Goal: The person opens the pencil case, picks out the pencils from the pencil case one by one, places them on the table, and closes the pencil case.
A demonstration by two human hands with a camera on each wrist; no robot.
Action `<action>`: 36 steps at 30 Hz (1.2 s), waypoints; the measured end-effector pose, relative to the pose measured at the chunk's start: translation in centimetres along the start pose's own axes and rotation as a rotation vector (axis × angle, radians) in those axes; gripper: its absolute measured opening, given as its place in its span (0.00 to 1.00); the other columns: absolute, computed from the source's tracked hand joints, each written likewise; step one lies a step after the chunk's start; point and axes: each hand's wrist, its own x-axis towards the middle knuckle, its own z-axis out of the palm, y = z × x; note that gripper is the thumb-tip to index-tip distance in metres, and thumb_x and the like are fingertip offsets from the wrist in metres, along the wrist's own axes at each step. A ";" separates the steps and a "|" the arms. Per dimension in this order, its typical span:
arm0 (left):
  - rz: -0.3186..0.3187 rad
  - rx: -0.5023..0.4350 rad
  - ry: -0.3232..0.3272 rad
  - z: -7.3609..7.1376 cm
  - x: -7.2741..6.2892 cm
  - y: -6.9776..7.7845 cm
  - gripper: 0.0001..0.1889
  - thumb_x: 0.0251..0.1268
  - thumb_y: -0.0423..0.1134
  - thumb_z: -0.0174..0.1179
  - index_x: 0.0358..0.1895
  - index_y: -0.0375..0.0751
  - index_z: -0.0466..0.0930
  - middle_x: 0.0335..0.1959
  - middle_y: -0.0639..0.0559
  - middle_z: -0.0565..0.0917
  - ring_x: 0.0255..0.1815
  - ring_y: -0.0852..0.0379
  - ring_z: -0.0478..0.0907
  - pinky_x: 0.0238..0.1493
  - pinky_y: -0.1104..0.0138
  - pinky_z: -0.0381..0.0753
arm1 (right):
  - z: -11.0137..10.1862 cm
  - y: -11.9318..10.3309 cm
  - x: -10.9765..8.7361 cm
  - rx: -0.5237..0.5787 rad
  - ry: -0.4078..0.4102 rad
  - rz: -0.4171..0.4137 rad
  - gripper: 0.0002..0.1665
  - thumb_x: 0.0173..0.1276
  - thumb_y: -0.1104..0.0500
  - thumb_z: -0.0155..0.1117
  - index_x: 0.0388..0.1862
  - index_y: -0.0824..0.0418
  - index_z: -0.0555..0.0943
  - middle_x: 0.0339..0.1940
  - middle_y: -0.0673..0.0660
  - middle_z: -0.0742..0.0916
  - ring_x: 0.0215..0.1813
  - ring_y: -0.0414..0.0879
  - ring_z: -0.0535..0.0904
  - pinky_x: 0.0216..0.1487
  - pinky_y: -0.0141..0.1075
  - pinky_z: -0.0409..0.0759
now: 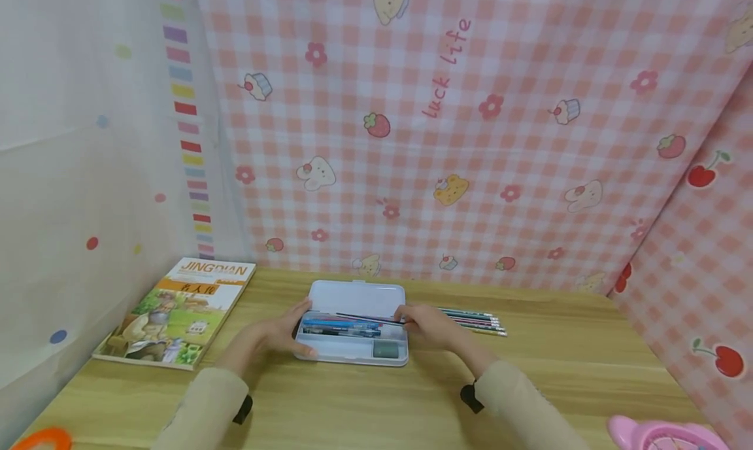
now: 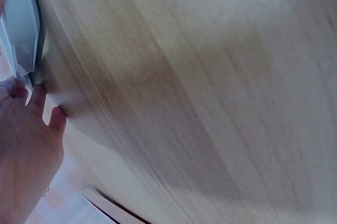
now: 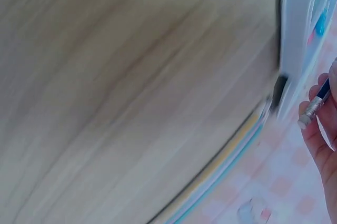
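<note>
A white pencil case (image 1: 347,358) lies with its lid (image 1: 357,297) raised at the back. Inside are several blue and dark pens (image 1: 341,326) and a grey-green block (image 1: 385,350) in the front right compartment. My left hand (image 1: 286,329) grips the case's left end, thumb at the front corner and fingers toward the back. Over the case's right side, my right hand (image 1: 432,326) pinches a dark pencil (image 1: 370,318), which points left above the pens. Its metal band and white eraser (image 3: 310,113) show in the right wrist view.
Several pencils (image 1: 473,320) lie side by side to the right of the case. A book (image 1: 176,312) lies at the left. An orange object (image 1: 44,439) and a pink object (image 1: 665,435) sit at the front corners. Patterned cloth (image 1: 412,175) hangs behind the table.
</note>
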 end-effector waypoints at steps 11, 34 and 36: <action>-0.014 0.018 -0.008 0.2 0.0 0.1 0.59 0.44 0.56 0.68 0.72 0.37 0.37 0.74 0.38 0.38 0.73 0.36 0.38 0.69 0.43 0.45 | -2.8 5.4 -6.0 -0.022 0.056 0.114 0.08 0.62 0.70 0.57 0.39 0.62 0.75 0.29 0.56 0.82 0.30 0.45 0.76 0.30 0.34 0.74; -0.024 0.015 0.005 0.1 0.0 0.0 0.60 0.43 0.58 0.68 0.72 0.39 0.37 0.74 0.39 0.37 0.73 0.36 0.37 0.69 0.43 0.45 | -2.4 8.9 -11.7 -0.225 0.106 0.159 0.10 0.58 0.70 0.60 0.36 0.57 0.77 0.33 0.52 0.82 0.34 0.46 0.80 0.34 0.39 0.78; -0.018 0.010 0.001 0.1 0.0 0.2 0.60 0.43 0.57 0.68 0.72 0.38 0.36 0.74 0.39 0.37 0.73 0.35 0.37 0.69 0.42 0.45 | -2.4 9.0 -11.7 -0.230 0.109 0.153 0.10 0.58 0.70 0.61 0.35 0.57 0.78 0.32 0.52 0.82 0.33 0.46 0.80 0.33 0.39 0.78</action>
